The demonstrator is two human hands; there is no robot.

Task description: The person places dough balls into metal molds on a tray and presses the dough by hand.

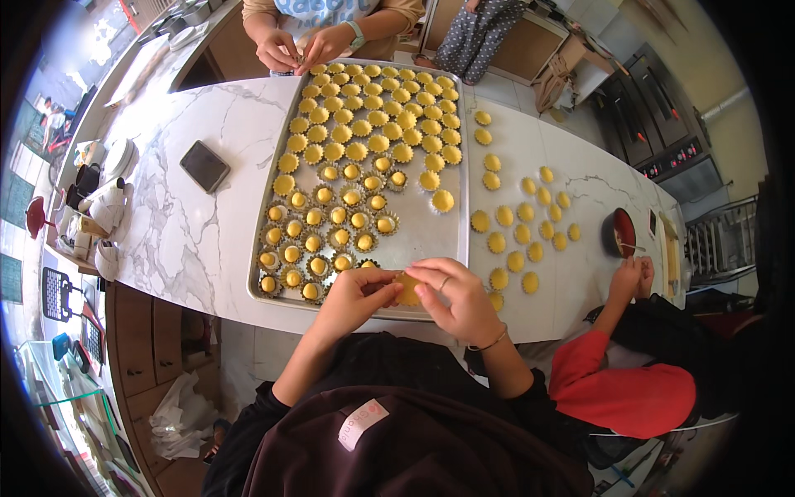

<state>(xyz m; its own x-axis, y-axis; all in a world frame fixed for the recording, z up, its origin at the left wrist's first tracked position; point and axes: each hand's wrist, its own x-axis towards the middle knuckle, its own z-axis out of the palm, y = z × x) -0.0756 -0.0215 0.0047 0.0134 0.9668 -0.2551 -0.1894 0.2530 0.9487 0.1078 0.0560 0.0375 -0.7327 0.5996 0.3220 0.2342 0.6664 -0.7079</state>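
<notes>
Both my hands meet over the near edge of a large metal baking tray (431, 240). Between them is a yellow tart shell (407, 291), its edge pinched by the fingers of my left hand (358, 300). My right hand (457, 305) presses its fingers and thumb along the other side of the shell. Fluted tins, each with a dough ball (338, 214) in it, crowd the tray's near left part. Rows of tins lined with pressed yellow dough (378, 118) fill its far part. My fingers hide part of the shell I hold.
More yellow tart shells (524, 212) are spread on the marble table (240, 116) right of the tray. A phone-like dark device (204, 166) lies at left. Across the table, a person's hands (302, 48) work over the tray's far edge. At right, someone in red sleeves holds a utensil by a bowl (618, 232).
</notes>
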